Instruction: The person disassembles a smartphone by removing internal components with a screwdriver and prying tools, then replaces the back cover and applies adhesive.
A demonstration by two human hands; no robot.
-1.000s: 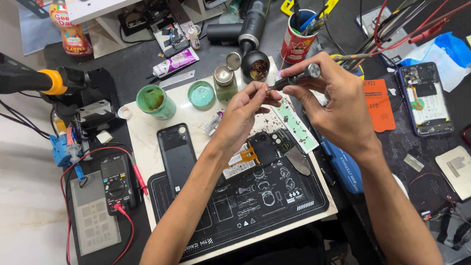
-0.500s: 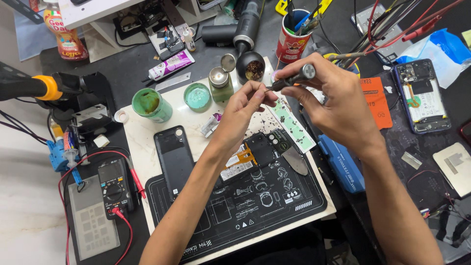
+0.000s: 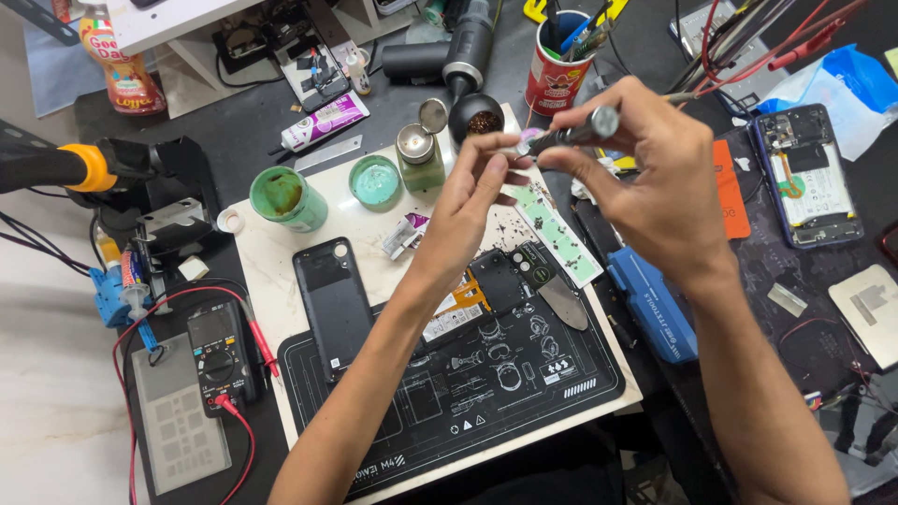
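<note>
My right hand (image 3: 655, 178) grips a slim grey screwdriver (image 3: 575, 134) by its handle, held level above the back of the white board. The fingertips of my left hand (image 3: 472, 192) pinch its tip; anything small between them is hidden. Below the hands lie a pale green strip (image 3: 557, 234) dotted with tiny screws and an opened phone part (image 3: 496, 281) with an orange flex cable. On the left edge of the black work mat (image 3: 486, 411), a black phone (image 3: 332, 299) lies face down.
A green cup (image 3: 285, 198), a green lid (image 3: 374, 180) and a small metal bottle (image 3: 418, 150) stand behind. A multimeter (image 3: 220, 351) with red leads lies left. Right: a blue case (image 3: 655, 304) and an opened phone (image 3: 809, 178). A red cup (image 3: 559, 65) holds tools.
Both hands stay together at the screwdriver's tip, with only small finger movement. The view has shifted slightly.
</note>
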